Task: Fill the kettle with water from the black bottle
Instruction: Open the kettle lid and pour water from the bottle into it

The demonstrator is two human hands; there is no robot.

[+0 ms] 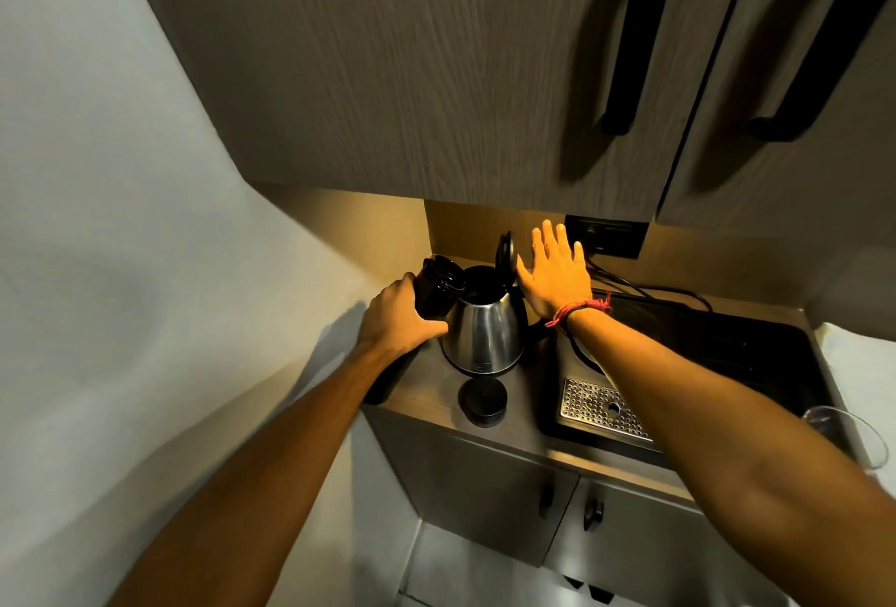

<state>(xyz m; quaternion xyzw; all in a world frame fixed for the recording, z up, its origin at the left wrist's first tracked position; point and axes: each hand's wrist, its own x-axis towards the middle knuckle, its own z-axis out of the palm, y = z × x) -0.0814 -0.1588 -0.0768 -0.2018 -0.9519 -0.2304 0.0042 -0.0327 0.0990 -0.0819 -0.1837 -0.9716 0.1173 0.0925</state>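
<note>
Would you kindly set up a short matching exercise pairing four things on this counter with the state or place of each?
Things:
1. black bottle
2. kettle lid
3. bottle cap
4. right hand

States:
A. lying on the counter in front of the kettle
B. flipped up, open
C. gripped by the left hand, tilted toward the kettle's mouth
D. flat, fingers spread, beside the raised lid

Pairs: 1-C, 2-B, 3-A, 4-D
</note>
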